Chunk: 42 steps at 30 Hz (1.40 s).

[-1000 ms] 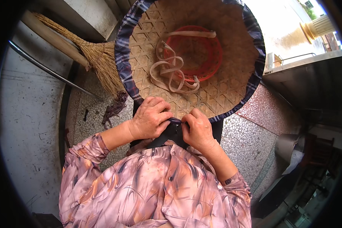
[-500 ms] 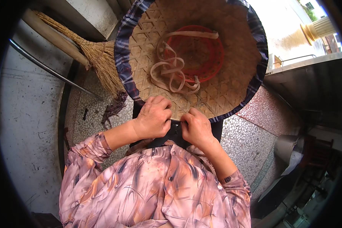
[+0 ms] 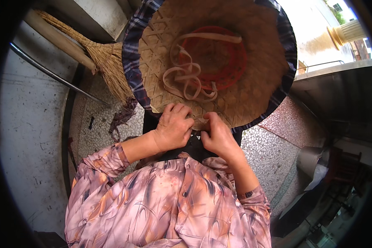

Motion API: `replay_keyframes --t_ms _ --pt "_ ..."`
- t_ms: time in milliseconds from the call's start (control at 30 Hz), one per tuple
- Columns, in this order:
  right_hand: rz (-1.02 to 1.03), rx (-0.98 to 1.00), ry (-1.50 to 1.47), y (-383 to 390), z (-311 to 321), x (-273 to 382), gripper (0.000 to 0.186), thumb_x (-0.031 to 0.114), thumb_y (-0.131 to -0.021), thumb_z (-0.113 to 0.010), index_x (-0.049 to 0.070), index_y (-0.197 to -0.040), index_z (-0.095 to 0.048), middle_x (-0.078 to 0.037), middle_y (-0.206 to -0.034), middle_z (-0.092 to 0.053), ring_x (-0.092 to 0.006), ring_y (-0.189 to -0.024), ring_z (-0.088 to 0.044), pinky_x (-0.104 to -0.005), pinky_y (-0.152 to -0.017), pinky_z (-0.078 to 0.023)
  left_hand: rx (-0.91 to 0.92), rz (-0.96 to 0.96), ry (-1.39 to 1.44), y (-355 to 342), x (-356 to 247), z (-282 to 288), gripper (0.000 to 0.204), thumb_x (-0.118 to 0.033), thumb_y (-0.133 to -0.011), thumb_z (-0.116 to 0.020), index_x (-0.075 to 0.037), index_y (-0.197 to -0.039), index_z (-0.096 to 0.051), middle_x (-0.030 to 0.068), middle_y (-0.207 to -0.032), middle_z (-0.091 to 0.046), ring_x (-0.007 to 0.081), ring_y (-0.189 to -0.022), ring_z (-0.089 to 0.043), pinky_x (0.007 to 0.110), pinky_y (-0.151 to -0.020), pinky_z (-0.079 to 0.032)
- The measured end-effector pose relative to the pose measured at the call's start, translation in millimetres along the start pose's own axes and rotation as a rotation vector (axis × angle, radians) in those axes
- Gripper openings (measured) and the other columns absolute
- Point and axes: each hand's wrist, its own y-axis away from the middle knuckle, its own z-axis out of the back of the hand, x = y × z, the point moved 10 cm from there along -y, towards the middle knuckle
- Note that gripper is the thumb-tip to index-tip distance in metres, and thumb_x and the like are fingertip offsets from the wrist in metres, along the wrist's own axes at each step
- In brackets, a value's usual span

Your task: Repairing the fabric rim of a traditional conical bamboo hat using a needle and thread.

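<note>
A woven bamboo hat [image 3: 256, 99] rests with its hollow inside facing me, its brim edged in dark blue plaid cloth [image 3: 133, 74]. Inside it sit a red plastic ring [image 3: 238, 74] and a loosely looped pale cloth strap [image 3: 194, 89]. My left hand [image 3: 173, 126] grips the near brim, fingers curled over the inner side. Just to its right, my right hand [image 3: 221, 138] pinches the same edge, with the index finger on the inside and the thumb lower at the rim. The cloth edging between the hands is mostly hidden.
To the left, a straw broom [image 3: 109, 70] leans near a wooden pole [image 3: 62, 41] and a thin metal rod [image 3: 58, 72]. A dark purple tangled bundle [image 3: 122, 118] lies on the speckled floor [image 3: 264, 161]. At the right stand a grey bucket [image 3: 309, 161] and a dark counter [image 3: 326, 103].
The hat has shifted slightly right and its brim has tilted. My left hand has moved a little to the right, and my right index finger has lifted farther over the inside of the brim.
</note>
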Motion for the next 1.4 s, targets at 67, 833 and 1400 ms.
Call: replay_keyframes --t_ms 67,833,1400 --pt "-0.119 0.017 -0.162 12.4 11.7 -24.1 0.04 -0.003 -0.08 -0.057 -0.001 -0.119 -0.049 -0.01 -0.086 -0.056 -0.0201 -0.079 -0.058 -0.0314 -0.074 -0.049 -0.026 -0.006 0.022 0.6 -0.1 2.4 0.013 -0.016 -0.07 -0.069 -0.008 -0.079 -0.065 0.0098 -0.1 -0.058 0.0291 -0.101 -0.053 0.043 -0.093 -0.035" --pt "-0.08 -0.146 0.063 51.8 -2.7 -21.9 0.012 0.003 -0.085 -0.058 0.003 -0.097 -0.061 -0.017 -0.088 -0.066 -0.0361 -0.074 -0.066 -0.0433 -0.065 -0.053 -0.121 -0.02 0.242 3.0 -3.4 14.9 0.015 -0.011 -0.064 -0.073 -0.01 -0.078 -0.069 0.0067 -0.095 -0.062 0.0268 -0.095 -0.058 0.042 -0.091 -0.039" --pt "-0.101 -0.189 0.227 50.2 10.7 -6.0 0.008 0.007 -0.082 -0.066 0.008 -0.09 -0.066 -0.013 -0.081 -0.061 -0.033 -0.071 -0.064 -0.0411 -0.061 -0.052 -0.091 0.114 0.239 -1.7 0.1 -2.7 0.015 -0.016 -0.066 -0.077 -0.011 -0.076 -0.068 0.0059 -0.096 -0.058 0.0271 -0.099 -0.054 0.043 -0.093 -0.036"
